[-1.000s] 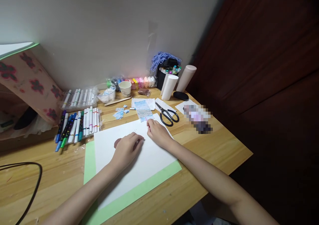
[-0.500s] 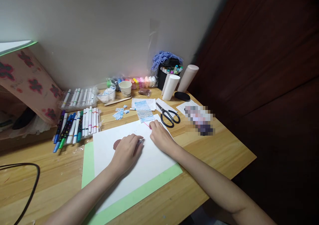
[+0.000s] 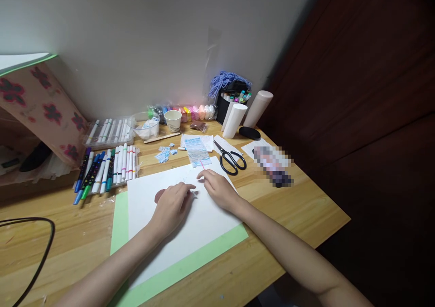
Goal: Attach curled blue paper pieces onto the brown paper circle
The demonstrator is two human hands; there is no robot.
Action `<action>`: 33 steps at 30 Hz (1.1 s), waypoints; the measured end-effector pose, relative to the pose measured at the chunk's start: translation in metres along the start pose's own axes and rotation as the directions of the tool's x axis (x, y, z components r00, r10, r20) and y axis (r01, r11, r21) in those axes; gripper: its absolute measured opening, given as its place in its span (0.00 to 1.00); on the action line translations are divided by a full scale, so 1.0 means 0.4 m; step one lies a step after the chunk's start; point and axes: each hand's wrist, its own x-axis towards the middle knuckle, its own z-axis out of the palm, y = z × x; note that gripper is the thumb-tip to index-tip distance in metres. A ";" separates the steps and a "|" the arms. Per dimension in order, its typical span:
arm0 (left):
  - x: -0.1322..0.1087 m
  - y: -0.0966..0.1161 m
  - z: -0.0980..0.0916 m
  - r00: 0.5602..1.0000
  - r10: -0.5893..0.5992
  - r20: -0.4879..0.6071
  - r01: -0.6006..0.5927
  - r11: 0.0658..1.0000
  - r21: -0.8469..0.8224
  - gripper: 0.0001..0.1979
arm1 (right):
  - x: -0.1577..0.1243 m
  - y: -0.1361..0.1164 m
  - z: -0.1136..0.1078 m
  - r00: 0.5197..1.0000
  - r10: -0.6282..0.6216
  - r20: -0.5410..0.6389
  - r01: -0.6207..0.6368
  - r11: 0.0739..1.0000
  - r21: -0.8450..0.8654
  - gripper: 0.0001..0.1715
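left hand (image 3: 172, 202): over white paper (image 3: 197, 227), partly hiding brown disc (image 3: 159, 195)
right hand (image 3: 217, 187): near pink stick (image 3: 203, 165)
scissors (image 3: 225, 153): 1 pair, near blue-streaked sheet (image 3: 198, 150)
cup (image 3: 173, 122): 1, upright

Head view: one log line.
left hand: over white sheet, partly hiding brown piece; right hand: near pink strip; scissors: beside blue-streaked paper

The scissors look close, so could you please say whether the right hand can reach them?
Probably yes: the scissors lie just beyond the right hand, handles nearest, and nothing seems to stand between.
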 end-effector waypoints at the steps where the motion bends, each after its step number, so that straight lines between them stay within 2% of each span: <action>1: 0.001 0.000 -0.003 0.999 -0.037 -0.004 0.037 0.999 -0.041 0.10 | -0.002 -0.002 -0.004 0.999 -0.024 -0.027 0.026 0.995 0.096 0.17; 3: 0.005 -0.001 -0.011 0.993 -0.115 0.005 0.114 0.986 -0.124 0.10 | -0.004 -0.005 -0.011 0.994 -0.056 -0.095 0.080 0.957 0.278 0.19; 7: 0.031 0.000 -0.025 0.968 -0.247 0.051 0.251 0.923 -0.292 0.12 | -0.003 -0.004 -0.015 0.985 -0.015 -0.171 0.097 0.872 0.480 0.08; 11: 0.066 0.011 -0.026 0.968 -0.248 0.043 0.246 0.894 -0.376 0.17 | 0.000 0.005 -0.001 0.987 0.119 -0.110 -0.006 0.705 0.709 0.12; 13: 0.076 0.016 -0.019 0.974 -0.221 0.048 0.222 0.898 -0.380 0.17 | 0.001 0.011 0.007 0.987 0.154 -0.050 -0.057 0.622 0.781 0.15; 15: 0.078 0.018 -0.010 0.976 -0.210 0.059 0.217 0.897 -0.385 0.17 | 0.002 0.016 0.012 0.986 0.164 0.000 -0.096 0.576 0.812 0.18; 23: 0.065 0.012 0.006 0.979 -0.189 0.076 0.203 0.907 -0.370 0.16 | 0.004 0.027 0.018 0.986 0.169 0.013 -0.111 0.587 0.802 0.19; 30: 0.062 0.012 0.009 0.988 -0.131 0.079 0.146 0.963 -0.226 0.13 | 0.003 0.032 0.033 0.973 0.225 0.045 -0.188 0.667 0.721 0.17; 33: 0.062 0.012 0.010 0.990 -0.124 0.062 0.134 0.971 -0.197 0.12 | 0.005 0.031 0.030 0.974 0.227 0.023 -0.171 0.658 0.733 0.14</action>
